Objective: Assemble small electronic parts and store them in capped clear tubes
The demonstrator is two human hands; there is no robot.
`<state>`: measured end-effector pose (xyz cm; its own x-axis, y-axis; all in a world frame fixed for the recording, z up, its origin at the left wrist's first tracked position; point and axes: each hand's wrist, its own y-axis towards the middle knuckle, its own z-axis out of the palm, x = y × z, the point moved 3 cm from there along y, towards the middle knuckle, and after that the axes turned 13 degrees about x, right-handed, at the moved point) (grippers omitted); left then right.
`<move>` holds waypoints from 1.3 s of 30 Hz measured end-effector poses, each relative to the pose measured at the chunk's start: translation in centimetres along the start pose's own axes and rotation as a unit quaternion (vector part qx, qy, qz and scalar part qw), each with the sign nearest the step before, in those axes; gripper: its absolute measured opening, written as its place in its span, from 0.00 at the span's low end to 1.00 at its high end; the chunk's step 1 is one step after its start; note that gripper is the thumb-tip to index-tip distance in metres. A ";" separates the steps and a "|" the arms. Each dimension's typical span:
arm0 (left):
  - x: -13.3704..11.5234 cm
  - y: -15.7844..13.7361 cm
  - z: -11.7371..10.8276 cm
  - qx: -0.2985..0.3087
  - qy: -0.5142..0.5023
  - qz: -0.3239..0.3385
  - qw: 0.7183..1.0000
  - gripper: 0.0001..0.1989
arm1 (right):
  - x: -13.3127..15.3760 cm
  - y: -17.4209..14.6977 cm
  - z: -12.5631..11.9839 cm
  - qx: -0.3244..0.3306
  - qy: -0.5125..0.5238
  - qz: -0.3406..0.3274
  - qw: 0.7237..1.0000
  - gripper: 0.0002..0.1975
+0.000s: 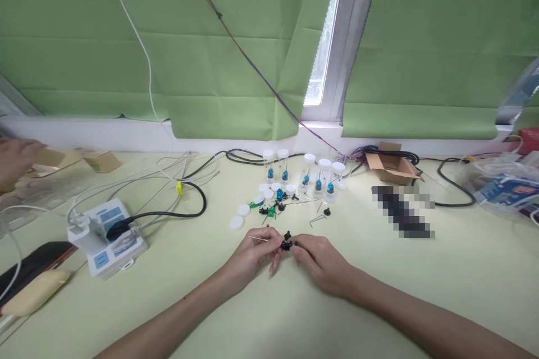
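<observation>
Near the table's middle, my left hand (257,248) and my right hand (320,261) meet at a small black part (286,245), each pinching one side of it. A little black knob-like piece (288,234) stands up from its top. A thin metal rod (257,238) sticks out to the left from the fingers of my left hand. Just beyond lie loose green pieces (272,211), a blue piece (279,194), black fittings, white round lids (236,222) and L-shaped hex keys (318,219). Behind these stand several clear tubes (309,171) with white caps and blue parts inside.
A white power strip (112,235) with plugs and tangled cables lies on the left. Another person's hand (19,160) shows at the far left edge. At the back right are an open cardboard box (391,165), a pixelated dark object (402,213) and a plastic bag (501,185).
</observation>
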<state>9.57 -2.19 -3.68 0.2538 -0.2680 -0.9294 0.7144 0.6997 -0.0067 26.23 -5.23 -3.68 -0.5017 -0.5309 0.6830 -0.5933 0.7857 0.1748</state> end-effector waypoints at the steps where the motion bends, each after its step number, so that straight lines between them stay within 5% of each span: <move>1: 0.0 0.0 0.0 0.000 -0.003 0.000 1.000 0.14 | 0.0 -0.1 0.0 0.002 0.014 0.003 1.000 0.11; 16: 0.1 0.0 -0.2 0.007 0.027 -0.005 1.000 0.13 | 0.0 -0.1 -0.1 -0.014 0.012 -0.005 1.000 0.08; 28: 0.0 0.1 -0.1 -0.003 0.025 -0.006 1.000 0.15 | -0.4 0.2 0.2 -0.009 -0.030 -0.018 0.999 0.19; 33: -0.1 0.1 -0.2 0.004 0.021 -0.007 1.000 0.14 | 0.0 0.0 0.0 -0.004 0.013 -0.005 1.000 0.09; 39: -0.2 0.2 -0.2 0.003 0.031 -0.004 0.999 0.14 | -0.2 -0.1 -0.1 -0.014 0.040 -0.009 0.999 0.12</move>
<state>9.51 -1.90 -3.56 0.2065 -0.2321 -0.9505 0.7203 0.6935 -0.0128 26.40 -5.16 -3.76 -0.4385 -0.5194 0.7335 -0.5843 0.7848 0.2065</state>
